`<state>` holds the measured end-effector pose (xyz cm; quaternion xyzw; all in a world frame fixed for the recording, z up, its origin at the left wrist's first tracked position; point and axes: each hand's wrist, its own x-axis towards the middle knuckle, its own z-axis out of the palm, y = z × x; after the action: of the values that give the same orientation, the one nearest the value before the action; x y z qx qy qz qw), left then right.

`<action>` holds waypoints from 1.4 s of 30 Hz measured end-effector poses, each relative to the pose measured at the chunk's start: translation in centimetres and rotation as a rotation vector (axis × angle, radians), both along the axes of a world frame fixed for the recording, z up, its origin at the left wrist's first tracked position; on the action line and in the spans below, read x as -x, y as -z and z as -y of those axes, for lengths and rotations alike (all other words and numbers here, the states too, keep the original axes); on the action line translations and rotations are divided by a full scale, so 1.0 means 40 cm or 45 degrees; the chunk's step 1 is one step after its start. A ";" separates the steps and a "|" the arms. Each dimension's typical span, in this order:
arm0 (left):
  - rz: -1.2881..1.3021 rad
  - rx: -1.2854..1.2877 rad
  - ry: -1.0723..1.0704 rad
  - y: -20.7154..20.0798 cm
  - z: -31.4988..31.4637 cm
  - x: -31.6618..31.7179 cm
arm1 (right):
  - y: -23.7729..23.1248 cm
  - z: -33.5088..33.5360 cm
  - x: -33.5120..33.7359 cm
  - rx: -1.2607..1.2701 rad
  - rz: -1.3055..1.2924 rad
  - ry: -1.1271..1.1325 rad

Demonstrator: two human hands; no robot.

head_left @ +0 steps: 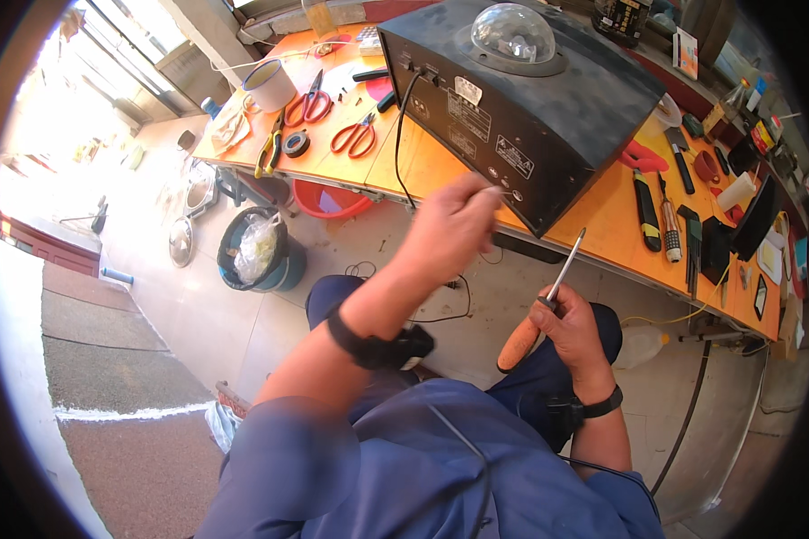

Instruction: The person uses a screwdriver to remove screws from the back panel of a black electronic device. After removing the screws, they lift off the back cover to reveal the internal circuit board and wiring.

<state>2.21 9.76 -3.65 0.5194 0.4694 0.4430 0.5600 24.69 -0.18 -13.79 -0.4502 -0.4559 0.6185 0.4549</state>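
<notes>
A black box-shaped device [548, 108] with a clear dome [512, 34] on top sits on the orange workbench [422, 162]. My left hand [449, 229] reaches up to the device's rear panel, fingertips pinched at a small fitting near its lower corner. What the fingers pinch is too small to tell. My right hand [571, 328] rests over my knee and grips a screwdriver [544, 305] with an orange handle, its shaft pointing up toward the bench edge. A black cable [400, 135] hangs from the panel.
Red-handled scissors [310, 103], pliers [270, 148], a tape roll [295, 144] and a white cup [270, 85] lie at the bench's left end. More hand tools [670, 225] lie on the right. Below stand a lined bin [256, 251] and a red basin [328, 202].
</notes>
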 end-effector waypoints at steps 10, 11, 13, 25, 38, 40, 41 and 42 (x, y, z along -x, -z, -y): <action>-0.905 0.021 -0.497 0.136 -0.281 0.493 | 0.017 -0.074 0.068 0.191 0.111 -0.406; -1.139 -0.109 -0.524 0.138 -0.325 0.511 | 0.016 -0.080 0.079 0.204 0.133 -0.418; -1.094 -0.051 -0.506 0.141 -0.399 0.535 | 0.012 -0.091 0.097 0.222 0.166 -0.432; -0.397 -0.028 -0.276 0.170 -0.074 0.450 | -0.045 -0.145 0.208 0.226 0.105 -0.459; -0.004 0.306 0.134 0.192 0.262 0.234 | -0.048 -0.124 0.303 0.212 -0.420 -0.183; -0.140 0.223 0.144 0.191 0.274 0.220 | -0.049 -0.123 0.290 0.247 -0.475 -0.117; -0.214 0.173 0.119 0.192 0.273 0.214 | -0.050 -0.124 0.280 0.264 -0.502 -0.084; -0.329 0.085 0.109 0.192 0.275 0.210 | -0.050 -0.125 0.271 0.299 -0.489 -0.039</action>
<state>-6.20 -1.23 -11.32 0.5727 0.5295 0.3324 0.5303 13.86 4.80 -11.78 -0.3669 -0.2925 0.7486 0.4683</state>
